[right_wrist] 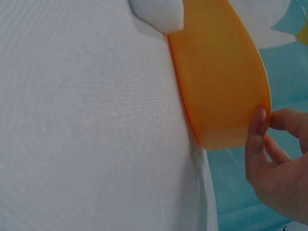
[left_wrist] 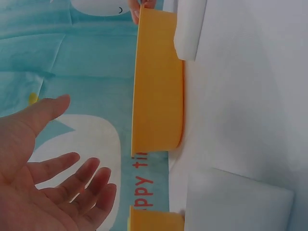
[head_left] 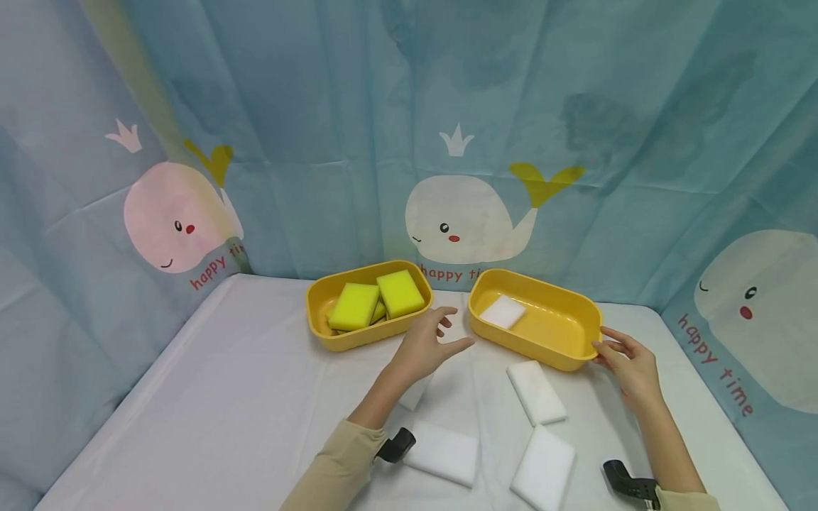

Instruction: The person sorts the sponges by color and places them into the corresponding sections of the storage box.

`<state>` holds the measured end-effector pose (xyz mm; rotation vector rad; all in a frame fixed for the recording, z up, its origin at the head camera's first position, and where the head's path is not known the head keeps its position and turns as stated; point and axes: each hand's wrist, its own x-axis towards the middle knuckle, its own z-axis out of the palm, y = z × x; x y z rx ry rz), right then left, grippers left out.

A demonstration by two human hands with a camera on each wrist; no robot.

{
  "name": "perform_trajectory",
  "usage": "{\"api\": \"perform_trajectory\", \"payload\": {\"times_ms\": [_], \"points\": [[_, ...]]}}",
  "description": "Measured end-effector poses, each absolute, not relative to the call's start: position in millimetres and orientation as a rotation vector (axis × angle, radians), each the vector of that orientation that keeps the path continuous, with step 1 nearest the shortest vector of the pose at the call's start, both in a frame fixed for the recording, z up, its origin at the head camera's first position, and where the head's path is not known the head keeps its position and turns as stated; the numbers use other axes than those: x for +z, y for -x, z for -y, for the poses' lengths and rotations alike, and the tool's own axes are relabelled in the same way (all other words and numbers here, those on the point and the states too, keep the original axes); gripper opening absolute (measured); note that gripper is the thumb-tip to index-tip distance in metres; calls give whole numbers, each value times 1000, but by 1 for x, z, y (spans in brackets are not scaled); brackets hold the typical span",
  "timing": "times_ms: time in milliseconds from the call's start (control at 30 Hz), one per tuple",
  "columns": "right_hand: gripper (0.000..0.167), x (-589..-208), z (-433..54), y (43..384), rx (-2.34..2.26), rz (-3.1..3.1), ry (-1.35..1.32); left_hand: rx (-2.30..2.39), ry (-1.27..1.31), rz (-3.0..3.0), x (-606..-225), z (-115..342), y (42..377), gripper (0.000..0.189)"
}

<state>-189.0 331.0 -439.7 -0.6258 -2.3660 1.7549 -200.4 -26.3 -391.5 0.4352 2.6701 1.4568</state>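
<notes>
My right hand (head_left: 629, 369) pinches the right end of a yellow plastic tray (head_left: 552, 330) between thumb and fingers; the right wrist view shows the thumb on the tray's outer wall (right_wrist: 224, 82). One white sponge (head_left: 503, 311) lies in that tray, at its left end. My left hand (head_left: 424, 348) hovers between the two trays, thumb and fingers spread apart, holding nothing. Close beside it is the other yellow tray (head_left: 339, 343), with yellow sponges (head_left: 354, 305) piled inside. In the left wrist view the left palm (left_wrist: 53, 202) is bare.
Several white sponges lie on the white tablecloth (head_left: 211, 426) in front of the trays: one (head_left: 537, 392) near the right tray, others (head_left: 544, 468) closer to me, and one partly behind my left forearm (head_left: 383, 394). A blue whale-print curtain (head_left: 307, 142) stands behind.
</notes>
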Motion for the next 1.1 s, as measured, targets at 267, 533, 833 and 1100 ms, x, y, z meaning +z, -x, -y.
{"api": "perform_trajectory", "payload": {"times_ms": [267,533,833,1100], "points": [[59,-439,-331,189,1752,2367,617,1421,-474,-2724,-397,41,191,63],[58,-440,-331,189,1754,2369,625,1385,-384,-2769,-405,55,184,64],[59,-442,-334,190,1751,2372,647,1374,-392,-2801,-425,65,182,64],[58,-441,-333,190,1747,2372,626,1409,-286,-2796,-437,76,184,63]]}}
